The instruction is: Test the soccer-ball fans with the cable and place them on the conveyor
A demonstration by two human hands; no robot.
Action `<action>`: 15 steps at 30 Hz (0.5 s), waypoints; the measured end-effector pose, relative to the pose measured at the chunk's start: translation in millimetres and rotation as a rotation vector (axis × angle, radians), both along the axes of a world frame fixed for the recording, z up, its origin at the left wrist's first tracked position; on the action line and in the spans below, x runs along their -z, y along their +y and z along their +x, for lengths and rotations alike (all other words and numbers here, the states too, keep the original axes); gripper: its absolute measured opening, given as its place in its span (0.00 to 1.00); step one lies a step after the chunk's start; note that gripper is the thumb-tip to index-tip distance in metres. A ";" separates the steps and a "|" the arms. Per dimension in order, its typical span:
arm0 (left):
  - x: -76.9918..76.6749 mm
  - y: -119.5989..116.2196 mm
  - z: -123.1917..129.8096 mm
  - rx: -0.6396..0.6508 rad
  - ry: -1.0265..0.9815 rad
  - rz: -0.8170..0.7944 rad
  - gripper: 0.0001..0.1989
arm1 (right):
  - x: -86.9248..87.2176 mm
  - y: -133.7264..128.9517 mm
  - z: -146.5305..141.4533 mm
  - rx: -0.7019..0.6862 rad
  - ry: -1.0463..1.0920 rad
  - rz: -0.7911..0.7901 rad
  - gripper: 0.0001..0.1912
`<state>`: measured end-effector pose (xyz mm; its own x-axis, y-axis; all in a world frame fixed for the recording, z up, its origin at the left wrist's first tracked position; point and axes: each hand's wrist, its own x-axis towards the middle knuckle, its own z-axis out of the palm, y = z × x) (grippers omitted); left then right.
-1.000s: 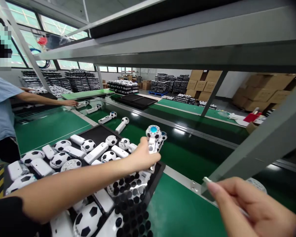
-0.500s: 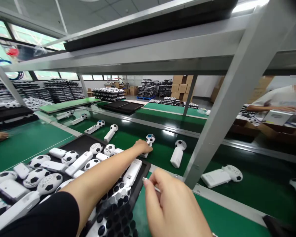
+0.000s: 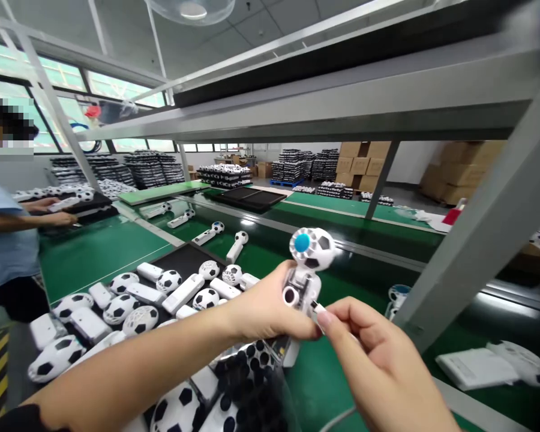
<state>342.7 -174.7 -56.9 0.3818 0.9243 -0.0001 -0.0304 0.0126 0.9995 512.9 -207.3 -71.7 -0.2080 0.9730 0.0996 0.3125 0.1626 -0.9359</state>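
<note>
My left hand [image 3: 270, 306] is wrapped round a white handheld fan [image 3: 317, 249] with a soccer-ball head and a blue centre. Its body is open, with inner parts showing. In my right hand [image 3: 373, 354] a small white cable plug [image 3: 318, 308] is pinched between thumb and finger. The plug's tip is at the fan's side; whether it is inserted I cannot tell. A grey-white cable [image 3: 337, 418] runs below my right hand. Many soccer-ball fans [image 3: 139, 320] lie in the black tray to the left, beside some dark dotted wrap [image 3: 252, 390].
More fans [image 3: 237, 246] lie on the green conveyor [image 3: 270, 243]. A slanted metal post [image 3: 472, 228] stands at the right, beneath an overhead shelf [image 3: 297, 117]. A person in blue [image 3: 9, 222] works at the far left.
My left hand has lifted a fan off the conveyor and brought it close. My right hand has moved the plug up to the fan. The view has turned left, showing the person there.
</note>
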 end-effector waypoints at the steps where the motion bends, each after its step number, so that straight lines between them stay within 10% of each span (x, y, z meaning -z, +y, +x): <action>1: -2.7 -6.2 0.7 0.014 0.006 -0.012 0.36 | -0.2 -2.4 0.4 -0.014 -0.019 -0.006 0.22; 15: -22.7 -35.2 8.5 -0.199 0.483 0.233 0.41 | -7.0 -0.2 4.5 -0.165 -0.152 -0.036 0.23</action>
